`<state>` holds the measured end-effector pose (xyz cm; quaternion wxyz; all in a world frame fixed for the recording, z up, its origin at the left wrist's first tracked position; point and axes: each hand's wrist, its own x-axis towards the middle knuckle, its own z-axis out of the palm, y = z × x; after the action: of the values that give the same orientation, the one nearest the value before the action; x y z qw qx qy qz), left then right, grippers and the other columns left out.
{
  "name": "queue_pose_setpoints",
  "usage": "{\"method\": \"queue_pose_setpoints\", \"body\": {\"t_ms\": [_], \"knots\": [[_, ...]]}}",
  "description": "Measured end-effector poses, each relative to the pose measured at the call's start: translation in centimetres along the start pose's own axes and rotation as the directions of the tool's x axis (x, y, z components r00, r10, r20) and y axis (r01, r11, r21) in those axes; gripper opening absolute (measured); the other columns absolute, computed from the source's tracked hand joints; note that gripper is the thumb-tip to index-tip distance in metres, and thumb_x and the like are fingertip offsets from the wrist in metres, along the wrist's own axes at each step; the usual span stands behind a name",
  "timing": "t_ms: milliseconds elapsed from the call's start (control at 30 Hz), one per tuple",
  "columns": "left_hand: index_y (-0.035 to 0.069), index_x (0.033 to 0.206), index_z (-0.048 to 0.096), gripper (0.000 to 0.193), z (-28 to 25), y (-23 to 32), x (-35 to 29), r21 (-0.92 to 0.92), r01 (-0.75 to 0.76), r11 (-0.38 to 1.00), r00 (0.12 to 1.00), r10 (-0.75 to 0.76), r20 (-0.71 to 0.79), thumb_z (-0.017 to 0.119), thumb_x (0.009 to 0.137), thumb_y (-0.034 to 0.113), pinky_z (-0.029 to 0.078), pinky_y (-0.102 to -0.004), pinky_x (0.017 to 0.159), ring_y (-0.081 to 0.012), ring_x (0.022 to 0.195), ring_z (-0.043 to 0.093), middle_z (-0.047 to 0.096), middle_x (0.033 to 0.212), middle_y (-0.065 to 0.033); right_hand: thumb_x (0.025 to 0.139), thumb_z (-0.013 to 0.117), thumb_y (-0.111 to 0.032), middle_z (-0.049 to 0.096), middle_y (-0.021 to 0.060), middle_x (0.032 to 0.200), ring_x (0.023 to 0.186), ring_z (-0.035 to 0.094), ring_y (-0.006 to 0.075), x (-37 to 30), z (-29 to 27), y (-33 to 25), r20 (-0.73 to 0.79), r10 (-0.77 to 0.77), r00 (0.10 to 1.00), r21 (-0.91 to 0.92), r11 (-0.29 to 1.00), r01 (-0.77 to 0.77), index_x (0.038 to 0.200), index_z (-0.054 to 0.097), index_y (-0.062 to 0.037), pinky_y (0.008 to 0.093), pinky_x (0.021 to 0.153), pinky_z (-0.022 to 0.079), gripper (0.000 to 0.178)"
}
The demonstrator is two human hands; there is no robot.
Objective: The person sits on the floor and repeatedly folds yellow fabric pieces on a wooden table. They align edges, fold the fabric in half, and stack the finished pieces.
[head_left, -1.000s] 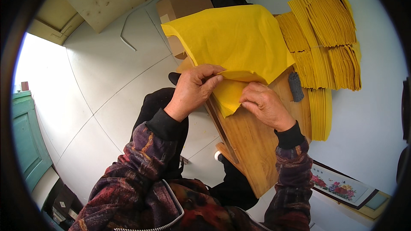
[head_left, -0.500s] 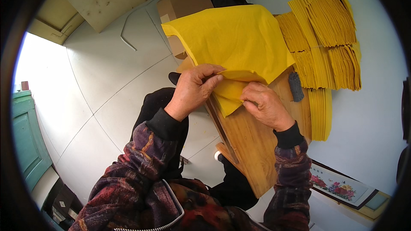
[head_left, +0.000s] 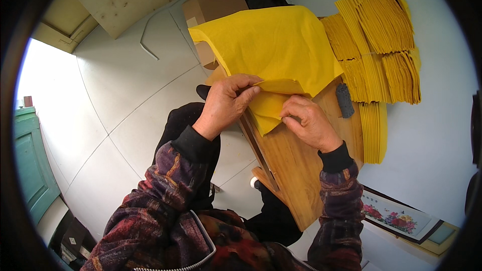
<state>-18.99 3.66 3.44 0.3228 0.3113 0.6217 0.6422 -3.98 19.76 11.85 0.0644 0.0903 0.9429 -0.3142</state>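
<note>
A large sheet of yellow paper (head_left: 271, 45) lies over the far part of a wooden bench (head_left: 301, 180), its near edge folded and lifted between my hands. My left hand (head_left: 228, 101) is closed on the left part of this fold, thumb and fingers pinching it near the bench's left edge. With thumb and fingertips together, my right hand (head_left: 310, 122) grips the near flap just to the right. A pointed corner of the sheet hangs below, between the two hands. The fingertips of the right hand partly hide the paper they hold.
Bundles of folded yellow paper (head_left: 386, 25) are piled at the far right. A dark grey block (head_left: 344, 101) rests on the bench by them. Beyond the sheet's left side stands a cardboard box (head_left: 213, 7). A flower picture (head_left: 396, 217) is at lower right.
Both hands keep their hold on the fold and have barely moved. The whole view has shifted very slightly.
</note>
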Motion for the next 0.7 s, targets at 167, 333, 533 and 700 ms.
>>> {"method": "queue_pose_setpoints", "body": {"t_ms": [167, 333, 533, 700], "knots": [[-0.003, 0.111, 0.067, 0.021, 0.0, -0.1, 0.0, -0.011, -0.002, 1.0, 1.0, 0.002, 0.005, 0.063, 0.096, 0.011, 0.051, -0.0259, 0.079, -0.0127, 0.083, 0.061, 0.069, 0.092, -0.007, 0.082, 0.062, -0.002, 0.062, 0.0127, 0.088, 0.082, 0.061, 0.0284, -0.1, 0.0, 0.0, -0.01, 0.024, 1.0, 0.005, 1.0, -0.024, 0.088, 0.059, 0.0008, 0.0339, 0.072, 0.048, 0.007], [-0.004, 0.11, 0.067, 0.02, 0.0, 0.0, 0.1, -0.03, 0.008, 1.0, 1.0, -0.008, 0.011, 0.063, 0.095, 0.01, 0.05, -0.0257, 0.079, -0.0121, 0.085, 0.061, 0.069, 0.092, -0.0067, 0.085, 0.061, -0.004, 0.06, 0.0075, 0.083, 0.075, 0.056, 0.0177, -0.4, -0.2, -0.4, -0.068, 0.163, 0.984, 0.153, 0.977, -0.151, 0.089, 0.059, 0.0004, 0.03, 0.067, 0.045, 0.006], [-0.004, 0.11, 0.066, 0.02, 0.1, 0.0, 0.1, -0.045, -0.001, 0.999, 1.0, 0.001, 0.001, 0.063, 0.095, 0.009, 0.05, -0.026, 0.08, -0.0122, 0.086, 0.061, 0.069, 0.093, -0.007, 0.086, 0.064, -0.004, 0.058, 0.0031, 0.079, 0.067, 0.051, 0.0094, -0.4, -0.2, -0.7, -0.101, 0.229, 0.968, 0.145, 0.966, -0.214, 0.09, 0.06, -0.0006, 0.0248, 0.059, 0.041, 0.007], [-0.004, 0.11, 0.066, 0.02, 0.0, 0.0, 0.0, -0.04, 0.007, 0.999, 1.0, -0.007, 0.004, 0.063, 0.095, 0.009, 0.05, -0.0261, 0.08, -0.0128, 0.085, 0.062, 0.069, 0.093, -0.0073, 0.086, 0.065, -0.002, 0.06, 0.0026, 0.081, 0.07, 0.053, 0.0089, -0.3, 0.7, -0.9, -0.157, 0.232, 0.96, 0.156, 0.966, -0.208, 0.094, 0.062, -0.0005, 0.0235, 0.06, 0.043, 0.008]]}}
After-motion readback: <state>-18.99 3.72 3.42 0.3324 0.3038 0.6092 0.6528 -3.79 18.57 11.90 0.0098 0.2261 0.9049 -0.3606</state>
